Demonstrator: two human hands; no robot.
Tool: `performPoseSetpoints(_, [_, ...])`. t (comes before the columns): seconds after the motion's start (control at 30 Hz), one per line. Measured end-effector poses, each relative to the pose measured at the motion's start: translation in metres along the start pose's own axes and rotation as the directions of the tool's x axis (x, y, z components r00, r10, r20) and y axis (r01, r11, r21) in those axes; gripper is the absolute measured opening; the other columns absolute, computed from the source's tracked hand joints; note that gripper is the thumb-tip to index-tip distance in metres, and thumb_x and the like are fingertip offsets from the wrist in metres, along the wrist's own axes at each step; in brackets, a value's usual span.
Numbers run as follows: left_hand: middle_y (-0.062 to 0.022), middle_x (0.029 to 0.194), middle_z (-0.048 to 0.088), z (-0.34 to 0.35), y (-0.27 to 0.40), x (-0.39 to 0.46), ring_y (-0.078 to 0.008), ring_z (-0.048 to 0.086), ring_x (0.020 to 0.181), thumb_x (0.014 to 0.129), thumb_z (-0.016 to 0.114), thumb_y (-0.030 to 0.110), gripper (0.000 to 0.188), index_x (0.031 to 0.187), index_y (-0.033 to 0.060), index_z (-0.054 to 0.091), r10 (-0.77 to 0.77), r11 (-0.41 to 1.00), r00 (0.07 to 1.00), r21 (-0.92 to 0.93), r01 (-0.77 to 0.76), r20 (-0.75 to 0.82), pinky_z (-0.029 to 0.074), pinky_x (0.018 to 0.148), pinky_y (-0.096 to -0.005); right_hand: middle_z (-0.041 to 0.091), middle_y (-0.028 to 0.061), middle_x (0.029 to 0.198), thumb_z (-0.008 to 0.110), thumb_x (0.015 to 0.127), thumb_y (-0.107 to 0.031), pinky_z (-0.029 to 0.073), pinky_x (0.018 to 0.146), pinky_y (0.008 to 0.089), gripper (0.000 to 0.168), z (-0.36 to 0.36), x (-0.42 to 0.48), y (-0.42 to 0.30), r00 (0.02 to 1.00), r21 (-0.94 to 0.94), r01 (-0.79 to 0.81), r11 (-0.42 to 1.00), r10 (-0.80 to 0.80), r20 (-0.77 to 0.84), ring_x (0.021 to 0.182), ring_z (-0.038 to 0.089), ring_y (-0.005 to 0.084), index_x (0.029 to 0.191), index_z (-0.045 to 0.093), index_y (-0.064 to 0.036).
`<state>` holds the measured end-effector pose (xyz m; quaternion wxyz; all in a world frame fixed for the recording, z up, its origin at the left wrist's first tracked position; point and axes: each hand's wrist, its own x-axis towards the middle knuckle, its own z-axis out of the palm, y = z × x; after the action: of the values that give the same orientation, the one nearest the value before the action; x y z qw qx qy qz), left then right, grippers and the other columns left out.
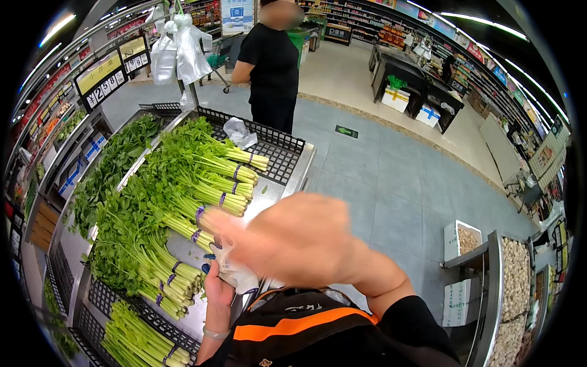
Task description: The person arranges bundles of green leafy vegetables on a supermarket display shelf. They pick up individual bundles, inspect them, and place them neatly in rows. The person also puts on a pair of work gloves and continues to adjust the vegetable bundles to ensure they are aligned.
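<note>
My left hand point(219, 286), with a pale bangle at its wrist, is at the lower edge of the display, gripping a crumpled white item with dark blue parts point(236, 273); its kind is unclear. Close above it, my right hand point(293, 238) is motion-blurred, its fingers pointing left and overlapping the white item's upper part; whether they touch it is hidden. Bunches of celery point(183, 275) bound with purple bands lie on the metal display shelf point(270, 186), stalk ends towards me. One banded bunch point(197, 234) lies just beyond my hands.
Black grid dividers point(279, 160) edge the shelf. Leafy greens point(114, 142) lie beyond the celery, and plastic bags point(185, 50) hang above. A person in black point(275, 59) stands past the shelf. Garlic bins point(513, 280) and a white foam box point(461, 241) are at the right.
</note>
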<state>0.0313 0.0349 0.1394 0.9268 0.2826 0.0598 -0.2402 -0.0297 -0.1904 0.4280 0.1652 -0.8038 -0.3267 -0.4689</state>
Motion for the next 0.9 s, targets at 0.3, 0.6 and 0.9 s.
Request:
performPoseSetpoints(0.3, [-0.0124,0.141,0.049,-0.043,-0.001,0.021,-0.0301,0.047,0.129,0.104,0.04,0.032,0.047,0.141,0.0027,0.04,-0.012,0.994,0.997,-0.112,0.003,-0.082,0.033,0.112,-0.0449,0.06,0.0015,0.067,0.066,0.082,0.007,0.047,0.056,0.0204,0.069,-0.001,-0.062,0.009,0.748,0.193,-0.584,0.788,0.615,-0.25,0.059,0.056,0.0062,0.142,0.034,0.004])
performPoseSetpoints(0.6, [-0.0118,0.14,0.051,-0.035,-0.004,0.015,-0.0301,0.049,0.128,0.104,0.04,0.031,0.045,0.141,0.0039,0.041,-0.039,0.994,0.993,-0.108,0.027,-0.108,0.034,0.111,-0.0461,0.058,0.0012,0.062,0.066,0.08,0.008,0.045,0.053,0.0211,0.072,0.003,-0.047,0.01,0.815,0.18,-0.494,0.851,0.525,-0.245,0.055,0.054,0.0074,0.143,0.031,0.007])
performPoseSetpoints(0.9, [-0.0114,0.14,0.051,-0.029,-0.009,0.015,-0.0294,0.049,0.127,0.104,0.04,0.031,0.045,0.141,0.0037,0.042,-0.062,0.995,0.992,-0.082,0.053,-0.11,0.034,0.111,-0.0446,0.063,0.0053,0.079,0.064,0.081,0.01,0.044,0.056,0.0182,0.071,0.005,-0.052,0.003,0.847,0.262,-0.473,0.841,0.516,-0.127,0.062,0.058,0.0069,0.142,0.028,0.011])
